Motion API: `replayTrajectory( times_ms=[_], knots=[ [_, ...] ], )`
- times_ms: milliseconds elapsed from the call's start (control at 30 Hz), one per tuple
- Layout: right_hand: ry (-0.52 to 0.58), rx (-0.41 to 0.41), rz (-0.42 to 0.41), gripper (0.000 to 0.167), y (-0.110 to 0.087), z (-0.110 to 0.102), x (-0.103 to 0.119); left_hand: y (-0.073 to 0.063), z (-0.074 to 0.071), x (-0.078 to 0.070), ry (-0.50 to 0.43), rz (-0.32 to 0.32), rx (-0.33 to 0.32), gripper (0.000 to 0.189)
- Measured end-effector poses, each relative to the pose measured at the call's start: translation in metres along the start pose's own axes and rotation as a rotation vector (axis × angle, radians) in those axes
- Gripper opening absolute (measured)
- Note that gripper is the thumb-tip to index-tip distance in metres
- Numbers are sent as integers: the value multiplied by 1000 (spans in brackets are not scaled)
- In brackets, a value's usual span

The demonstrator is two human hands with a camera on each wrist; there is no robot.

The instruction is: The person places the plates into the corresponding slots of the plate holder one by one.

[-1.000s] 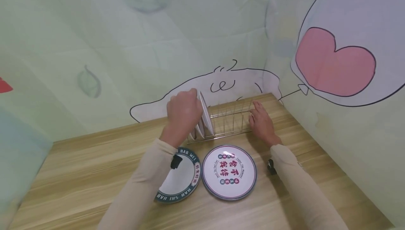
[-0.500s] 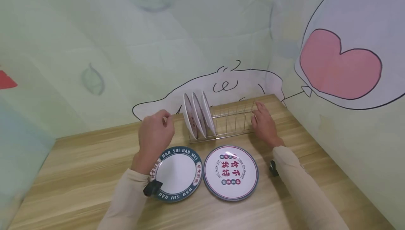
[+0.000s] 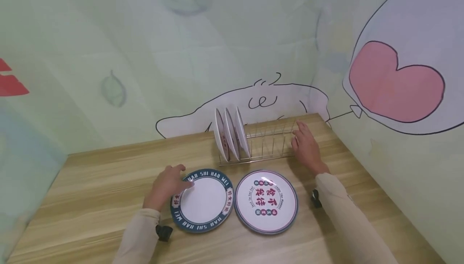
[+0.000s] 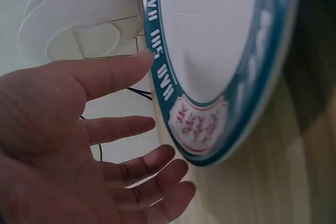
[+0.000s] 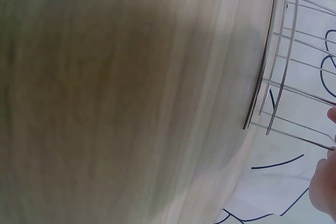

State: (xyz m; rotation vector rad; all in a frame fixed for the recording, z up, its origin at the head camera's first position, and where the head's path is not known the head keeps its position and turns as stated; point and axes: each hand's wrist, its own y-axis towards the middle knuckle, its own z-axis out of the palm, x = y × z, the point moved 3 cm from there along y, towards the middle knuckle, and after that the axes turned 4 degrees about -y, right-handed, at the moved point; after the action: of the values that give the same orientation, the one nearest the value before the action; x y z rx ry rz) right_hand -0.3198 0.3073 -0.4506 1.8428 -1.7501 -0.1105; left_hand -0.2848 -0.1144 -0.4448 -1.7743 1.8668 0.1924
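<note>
My left hand (image 3: 166,188) is over the left edge of a white plate with a dark teal rim (image 3: 203,205), fingers spread and holding nothing. In the left wrist view its thumb (image 4: 121,72) lies by the plate's rim, and the other fingers are near the edge; contact is hard to tell. At the wire dish rack (image 3: 268,158), my right hand (image 3: 307,147) grips the right end; in the right wrist view only bits of its fingers show at an end wire. Several white plates (image 3: 232,135) stand upright, leaning slightly, in the rack's left slots.
Right of the teal-rimmed plate lies a white plate with red characters (image 3: 266,202), flat on the wooden table (image 3: 108,183). A printed wall covering (image 3: 239,66) rises behind the rack and along the right side.
My left hand has left the rightmost upright plate in the rack and come down leftward to the teal-rimmed plate, its fingers opening. The right hand stays at the rack's end.
</note>
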Motion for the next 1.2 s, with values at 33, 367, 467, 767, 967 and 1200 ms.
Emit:
replayTrajectory(
  times_ms=[33,367,467,767,967,1200],
  knots=[
    [2,-1,2,25,-1,0,-1,1,3,2,-1,7,10,65],
    [-3,-49,-9,25,-3,0,-6,6,15,7,-15,48,20,69],
    [-3,-51,-17,24,-3,1,-5,5,17,7,-42,42,33,66],
    [-8,-77,-38,23,-4,1,-1,1,20,11,-95,35,59,64],
    [-15,-80,-44,23,-3,2,1,2,20,15,-100,27,54,65],
    [-24,-57,-18,25,-1,4,-2,2,16,20,-145,36,57,69]
  ],
)
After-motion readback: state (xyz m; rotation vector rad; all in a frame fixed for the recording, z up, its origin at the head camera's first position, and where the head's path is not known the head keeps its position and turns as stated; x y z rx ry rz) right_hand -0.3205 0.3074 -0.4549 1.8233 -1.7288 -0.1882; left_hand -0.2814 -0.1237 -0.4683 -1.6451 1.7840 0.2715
